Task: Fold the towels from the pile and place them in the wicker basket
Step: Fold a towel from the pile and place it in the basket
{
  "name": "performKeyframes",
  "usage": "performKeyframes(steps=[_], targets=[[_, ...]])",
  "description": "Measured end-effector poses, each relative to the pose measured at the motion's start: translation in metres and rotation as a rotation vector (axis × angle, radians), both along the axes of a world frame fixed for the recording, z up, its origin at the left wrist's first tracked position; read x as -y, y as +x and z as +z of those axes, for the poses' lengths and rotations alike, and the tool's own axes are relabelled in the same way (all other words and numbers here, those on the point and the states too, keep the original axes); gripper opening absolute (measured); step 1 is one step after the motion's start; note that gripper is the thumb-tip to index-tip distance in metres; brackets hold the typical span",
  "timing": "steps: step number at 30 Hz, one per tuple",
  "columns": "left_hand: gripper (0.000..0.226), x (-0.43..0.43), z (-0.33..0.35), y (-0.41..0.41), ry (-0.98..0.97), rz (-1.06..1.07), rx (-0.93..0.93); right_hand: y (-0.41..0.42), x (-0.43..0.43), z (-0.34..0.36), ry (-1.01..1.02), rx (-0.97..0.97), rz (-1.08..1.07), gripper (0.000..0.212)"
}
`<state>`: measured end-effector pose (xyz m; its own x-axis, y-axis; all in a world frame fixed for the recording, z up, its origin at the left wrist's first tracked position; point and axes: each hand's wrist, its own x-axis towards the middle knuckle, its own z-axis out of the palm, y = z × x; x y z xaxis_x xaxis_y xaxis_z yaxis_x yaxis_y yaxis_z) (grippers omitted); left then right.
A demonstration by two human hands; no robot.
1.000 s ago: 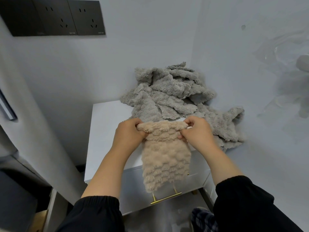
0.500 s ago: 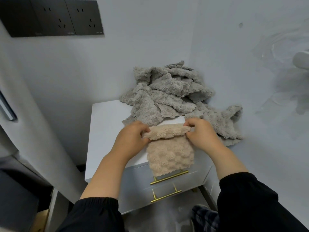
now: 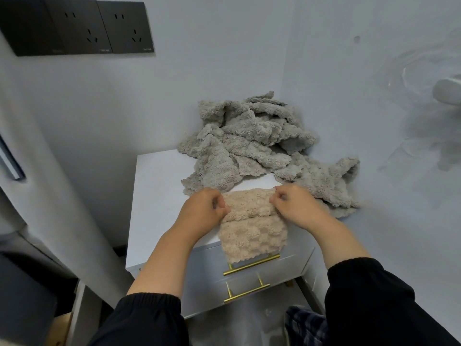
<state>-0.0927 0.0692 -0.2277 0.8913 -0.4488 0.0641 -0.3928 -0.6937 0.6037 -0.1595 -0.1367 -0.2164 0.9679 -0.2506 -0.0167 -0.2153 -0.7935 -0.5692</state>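
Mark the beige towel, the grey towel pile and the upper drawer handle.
beige towel (image 3: 252, 236), head view, on its lower layer.
grey towel pile (image 3: 249, 146), head view, on the middle of the heap.
upper drawer handle (image 3: 262, 261), head view, on the gold bar.

A white cabinet (image 3: 159, 186) (two drawers) carries a grey towel pile (image 3: 252, 143) and a beige towel (image 3: 249, 221).

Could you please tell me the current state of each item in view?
beige towel: half folded on the cabinet top, lower edge hanging over the front.
grey towel pile: unfolded, heaped behind it.
left hand: grips the fold's left end.
right hand: pinches the fold's right end.
drawers: closed.
wall sockets: nothing plugged in.
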Motion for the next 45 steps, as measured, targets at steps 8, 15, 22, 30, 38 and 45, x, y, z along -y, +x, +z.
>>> performKeyframes(steps=[8,15,22,30,38,45], targets=[[0.024,-0.003,0.005,0.004,-0.086,-0.032,-0.208,-0.001,0.000,0.004,0.122,-0.115,0.058,0.058],[0.029,0.001,0.008,0.002,-0.098,0.043,-0.142,0.008,0.000,-0.002,0.173,-0.006,-0.014,0.036],[0.018,0.004,0.004,0.004,-0.139,0.217,0.045,0.010,-0.013,0.003,0.069,0.183,-0.039,0.021],[0.018,0.004,-0.003,0.005,-0.135,0.228,0.328,0.008,-0.022,0.002,0.049,0.263,-0.077,0.031],[0.023,-0.002,-0.012,0.010,-0.004,0.080,0.456,0.007,-0.022,-0.001,-0.014,0.231,-0.053,0.032],[0.030,-0.010,-0.005,0.013,0.112,-0.057,0.264,0.004,-0.016,0.006,-0.058,0.096,0.005,0.036]])
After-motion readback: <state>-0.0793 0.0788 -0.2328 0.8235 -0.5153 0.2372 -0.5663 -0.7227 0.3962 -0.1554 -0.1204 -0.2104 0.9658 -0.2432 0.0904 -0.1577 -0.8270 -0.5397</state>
